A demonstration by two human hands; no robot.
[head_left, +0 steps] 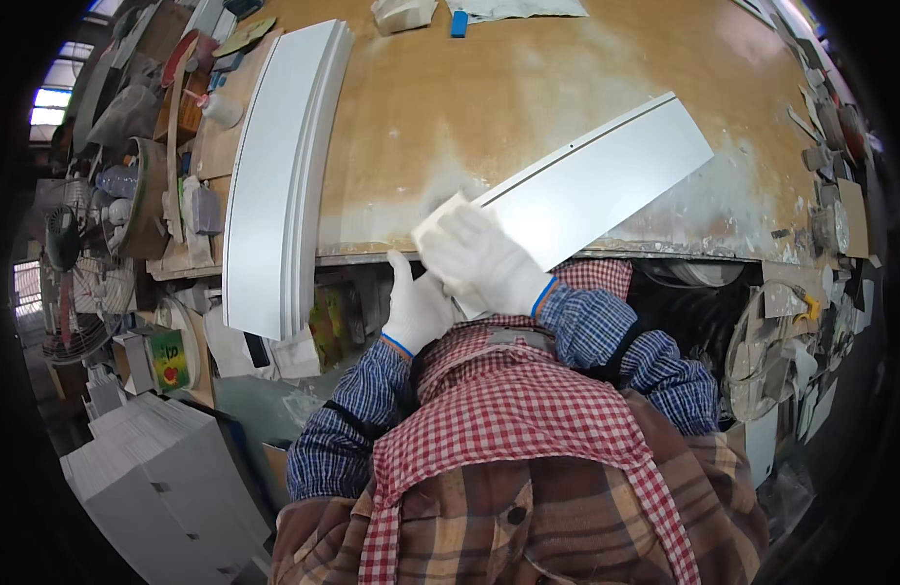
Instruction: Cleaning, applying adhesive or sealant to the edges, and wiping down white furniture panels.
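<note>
Two gloved hands are working at the wooden bench's (528, 88) near edge: the right hand (481, 255) is pressing a small pale block (438, 216), fingers curled over it, onto the white panel's (606, 175) end, while the left hand (416, 307) is bracing below, grip unclear. Stacked white panels (279, 175) are lying well apart to the left.

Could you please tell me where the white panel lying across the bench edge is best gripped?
Probably at its near end, from the person's side: the white panel overhangs the workbench edge there, so fingers can wrap underneath. The right hand already rests there.
</note>
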